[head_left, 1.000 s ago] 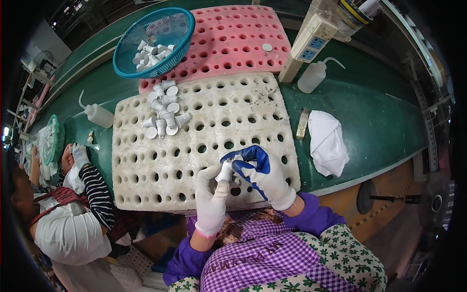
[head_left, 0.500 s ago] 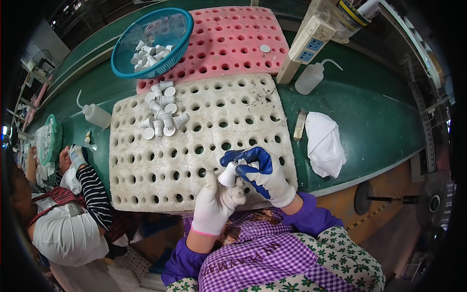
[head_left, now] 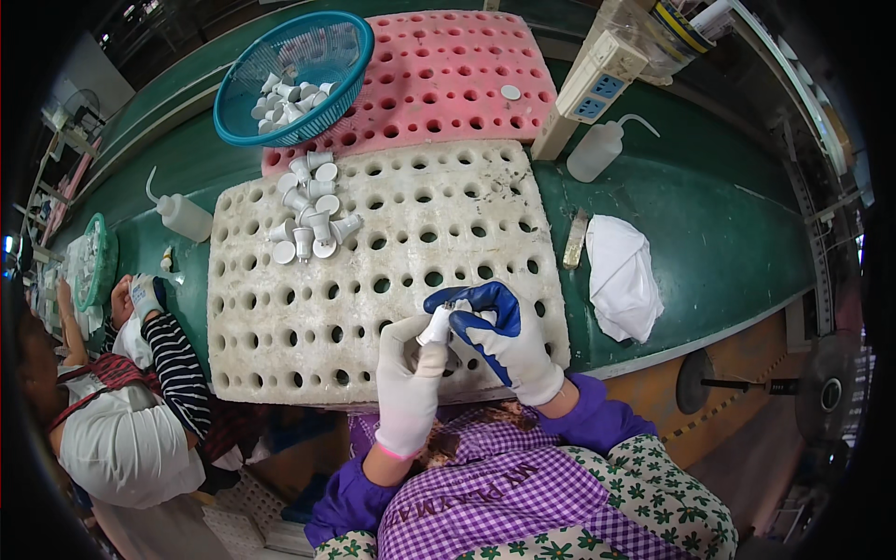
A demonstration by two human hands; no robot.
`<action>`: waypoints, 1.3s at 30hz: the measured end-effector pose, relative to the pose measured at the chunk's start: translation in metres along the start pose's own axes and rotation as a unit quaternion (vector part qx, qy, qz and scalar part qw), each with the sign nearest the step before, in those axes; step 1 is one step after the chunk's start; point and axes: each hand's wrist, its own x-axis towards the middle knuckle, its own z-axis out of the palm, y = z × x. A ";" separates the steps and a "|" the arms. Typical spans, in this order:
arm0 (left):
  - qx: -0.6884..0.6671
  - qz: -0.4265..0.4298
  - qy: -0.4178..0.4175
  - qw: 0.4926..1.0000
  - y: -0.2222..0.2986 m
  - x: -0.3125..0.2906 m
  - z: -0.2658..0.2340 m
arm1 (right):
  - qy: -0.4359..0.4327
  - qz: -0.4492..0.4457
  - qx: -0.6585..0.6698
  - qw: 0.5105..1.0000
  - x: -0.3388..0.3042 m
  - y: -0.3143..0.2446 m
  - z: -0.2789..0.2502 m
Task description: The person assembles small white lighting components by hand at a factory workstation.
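Change: both hands are drawing closer to the body, and the small white part is now sitting upright between them instead of lying along the left fingers.
Left hand (head_left: 409,385): in a white glove, its fingers are pinching the lower end of the small white part (head_left: 435,327) just above the near edge of the white foam tray (head_left: 280,327).
Right hand (head_left: 509,341): in a blue-palmed glove, its fingers are curling over the top of the part; whether a thin tool is in them cannot be told.
Doing it well: judging by the grip, steadying the base while the right hand works the top gently is keeping the part from slipping.
Mid bench (head_left: 709,233): a cluster of white parts (head_left: 313,215), a white cloth (head_left: 621,275), two squeeze bottles (head_left: 597,149).
Far: a pink foam tray (head_left: 467,84) and a teal basket (head_left: 294,75) of parts.
Left edge: another person's striped sleeve (head_left: 177,373).
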 end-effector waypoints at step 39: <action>0.028 0.071 -0.024 0.997 -0.015 0.008 0.001 | 0.005 0.030 0.108 0.994 0.002 0.005 -0.009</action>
